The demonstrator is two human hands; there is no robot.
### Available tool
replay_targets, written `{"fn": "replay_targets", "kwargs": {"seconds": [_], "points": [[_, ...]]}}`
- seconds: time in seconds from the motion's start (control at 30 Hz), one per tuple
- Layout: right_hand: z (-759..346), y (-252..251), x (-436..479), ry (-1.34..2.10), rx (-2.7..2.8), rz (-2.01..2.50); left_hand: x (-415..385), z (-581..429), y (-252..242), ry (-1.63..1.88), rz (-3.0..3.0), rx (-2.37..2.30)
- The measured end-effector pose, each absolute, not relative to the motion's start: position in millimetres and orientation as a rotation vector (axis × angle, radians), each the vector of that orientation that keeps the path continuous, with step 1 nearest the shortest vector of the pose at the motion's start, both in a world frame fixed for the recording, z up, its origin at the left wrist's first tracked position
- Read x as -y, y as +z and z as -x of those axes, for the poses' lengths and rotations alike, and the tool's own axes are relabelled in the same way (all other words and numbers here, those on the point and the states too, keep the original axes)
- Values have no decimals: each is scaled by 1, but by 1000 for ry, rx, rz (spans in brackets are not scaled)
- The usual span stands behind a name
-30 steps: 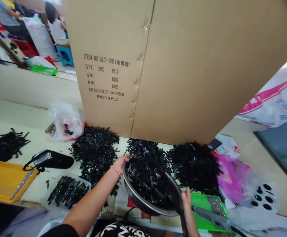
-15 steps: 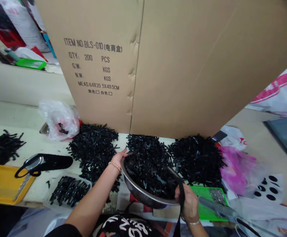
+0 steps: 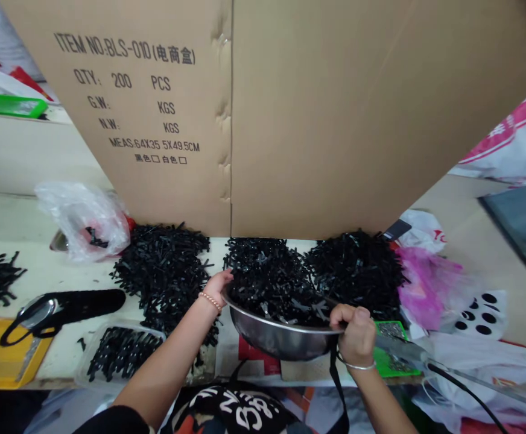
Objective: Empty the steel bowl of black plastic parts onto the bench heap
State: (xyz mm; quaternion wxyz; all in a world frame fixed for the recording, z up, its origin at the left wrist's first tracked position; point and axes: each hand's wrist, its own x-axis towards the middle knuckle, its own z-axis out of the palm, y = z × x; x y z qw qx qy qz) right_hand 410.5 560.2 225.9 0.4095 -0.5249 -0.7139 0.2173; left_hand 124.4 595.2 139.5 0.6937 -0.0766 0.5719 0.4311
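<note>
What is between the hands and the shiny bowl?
Nothing visible. The left hand grips the metal bowl at its left rim, and the right hand grips its right rim. Both touch it directly.

The cardboard box (image 3: 290,114) runs off the top edge and hides the table behind it, while the yellow tray (image 3: 0,355) is cut off at left.

This is a small assembly or packing workshop. A big cardboard shipping carton (image 3: 263,108) printed with item number and quantity stands on a pale workbench (image 3: 28,211), heaps of identical black plastic parts (image 3: 163,271) lie before it, and sorting trays (image 3: 0,355) and sacks (image 3: 511,144) crowd around.
</note>
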Motion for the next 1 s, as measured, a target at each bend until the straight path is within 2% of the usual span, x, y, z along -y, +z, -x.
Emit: {"fn": "replay_targets", "kwargs": {"seconds": [0.2, 0.4, 0.6, 1.0], "points": [[-396, 236, -581, 439, 1808, 1351, -606, -117, 115, 965, -11, -1485], [-395, 250, -586, 487, 1826, 1427, -634, -111, 83, 1112, -450, -1647], [-394, 261, -596, 562, 1881, 1404, -648, -135, 53, 999, -815, -1657], [-395, 278, -605, 566, 2025, 1351, -636, -150, 40, 974, -1053, -1659]]}}
